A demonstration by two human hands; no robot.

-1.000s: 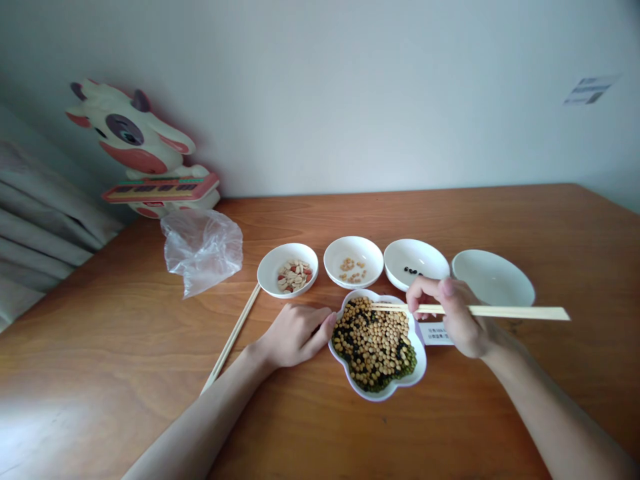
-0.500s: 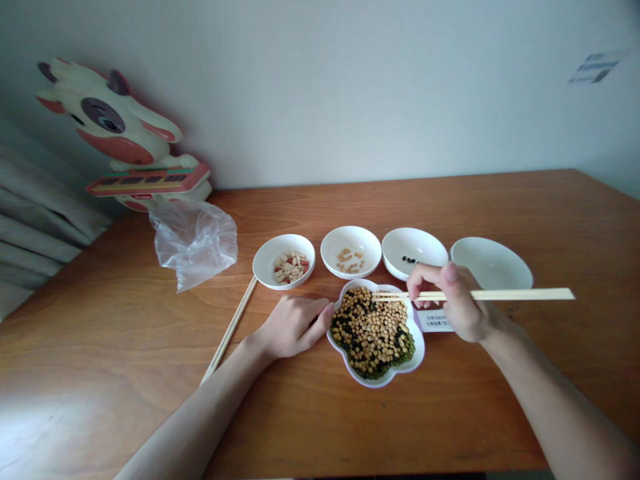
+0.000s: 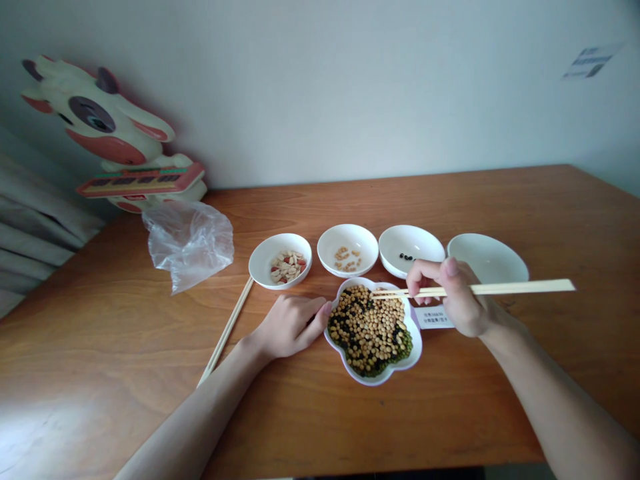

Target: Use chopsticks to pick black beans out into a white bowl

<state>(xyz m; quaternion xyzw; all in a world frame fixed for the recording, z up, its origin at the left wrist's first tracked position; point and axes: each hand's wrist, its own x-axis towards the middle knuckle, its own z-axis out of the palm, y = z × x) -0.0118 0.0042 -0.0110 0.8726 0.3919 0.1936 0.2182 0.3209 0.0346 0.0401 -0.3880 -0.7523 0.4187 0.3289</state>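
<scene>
My right hand (image 3: 463, 303) grips a pair of pale wooden chopsticks (image 3: 523, 287). Their tips touch the beans near the back edge of a flower-shaped bowl (image 3: 416, 353). Soybeans (image 3: 385, 325), black beans and green mung beans lie mixed in it. At this bowl's left rim, my left hand (image 3: 290, 327) is closed with the thumb and fingertips against the edge. Behind stand white bowls in a row: one with peanuts (image 3: 289, 267), one with a few soybeans (image 3: 347, 259), one with several black beans (image 3: 407, 257). Inside the rightmost bowl (image 3: 493, 257) I see nothing.
A second pair of chopsticks (image 3: 227, 333) lies left of my left hand, partly under the forearm. Behind it are a crumpled clear plastic bag (image 3: 193, 243) and a cow-shaped toy keyboard (image 3: 143, 181) by the wall. A printed white label (image 3: 434, 317) sits beside the flower-shaped bowl.
The view has shifted slightly, so everything appears a little further left. Both hands keep their grips, and the chopstick tips stay at nearly the same spot among the beans.
</scene>
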